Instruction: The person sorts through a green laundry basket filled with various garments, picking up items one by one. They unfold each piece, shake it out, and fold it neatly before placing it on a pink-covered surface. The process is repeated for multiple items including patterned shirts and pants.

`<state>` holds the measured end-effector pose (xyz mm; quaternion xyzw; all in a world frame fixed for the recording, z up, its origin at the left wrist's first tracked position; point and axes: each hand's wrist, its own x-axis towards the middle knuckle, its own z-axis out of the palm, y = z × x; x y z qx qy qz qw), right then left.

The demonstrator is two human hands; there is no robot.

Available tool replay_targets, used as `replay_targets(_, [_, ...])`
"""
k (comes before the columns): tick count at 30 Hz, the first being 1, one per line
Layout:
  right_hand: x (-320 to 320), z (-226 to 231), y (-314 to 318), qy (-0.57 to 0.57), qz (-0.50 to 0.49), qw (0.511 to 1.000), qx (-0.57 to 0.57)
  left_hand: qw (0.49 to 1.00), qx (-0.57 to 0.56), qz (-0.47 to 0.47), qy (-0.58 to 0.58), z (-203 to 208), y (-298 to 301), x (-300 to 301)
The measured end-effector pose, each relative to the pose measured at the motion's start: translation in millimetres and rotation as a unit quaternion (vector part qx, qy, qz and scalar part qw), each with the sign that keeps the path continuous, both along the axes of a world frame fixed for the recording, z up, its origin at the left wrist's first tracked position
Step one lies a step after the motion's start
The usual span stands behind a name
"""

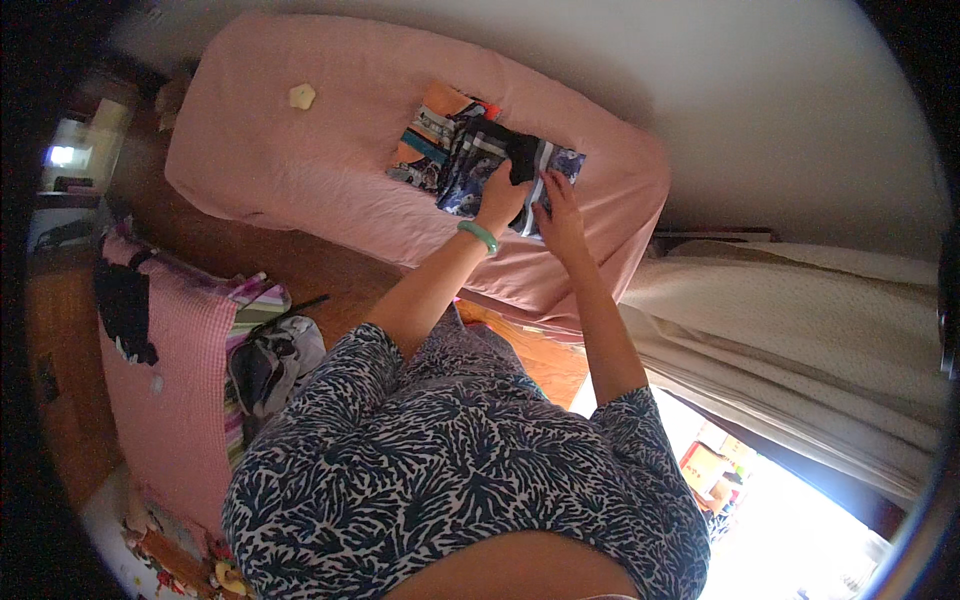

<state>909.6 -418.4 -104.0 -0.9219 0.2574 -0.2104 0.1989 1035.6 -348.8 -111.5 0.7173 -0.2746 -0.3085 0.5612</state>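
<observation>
On the pink-covered bed lies a folded dark blue patterned garment (467, 172) with black parts and pale stripes. My left hand (501, 200), below a green bangle (478, 236), is closed on a black fold of it, the fingertips partly hidden by the cloth. Toward the garment's right end, my right hand (562, 215) rests with its fingers stretched out over the pale stripe. Against the garment's left side, and partly under it, is a folded cloth (425, 140) patterned in orange, teal and grey.
A small cream flower-shaped thing (302, 96) lies farther left on the bed's pink cover (250, 150). At left stands something draped in pink checked cloth (185, 350), with a grey and black bag (275, 365) beside it. A pale curtain (780, 330) hangs right of the bed.
</observation>
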Motion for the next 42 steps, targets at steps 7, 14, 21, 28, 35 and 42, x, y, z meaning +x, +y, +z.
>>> replay_targets(7, [2.2,6.5,31.0,0.184,-0.047,0.977,-0.097,0.92,-0.056,0.207,-0.329,-10.8,82.8,3.8])
replay_targets(14, [10.6,-0.8,31.1,0.095,-0.047,0.99,-0.089,0.94,-0.202,0.27,0.055,-35.5,91.1,-16.9])
replay_targets(21, [12.1,-13.4,26.6,0.097,-0.079,0.99,-0.072,0.939,-0.103,0.295,0.14,-44.2,62.0,-9.3])
replay_targets(28, [3.0,-30.4,2.6,-0.068,-0.204,0.977,-0.01,0.921,-0.065,0.072,-0.377,-15.1,47.7,-36.3])
replay_targets(35, [-2.1,-24.9,-17.8,-0.151,-0.139,0.967,0.151,0.856,-0.003,-0.107,-0.505,-13.7,40.7,-48.3])
replay_targets(42, [17.7,-17.5,-9.1,-0.111,-0.222,0.946,0.208,0.918,-0.118,-0.122,-0.36,-28.0,42.4,-27.3])
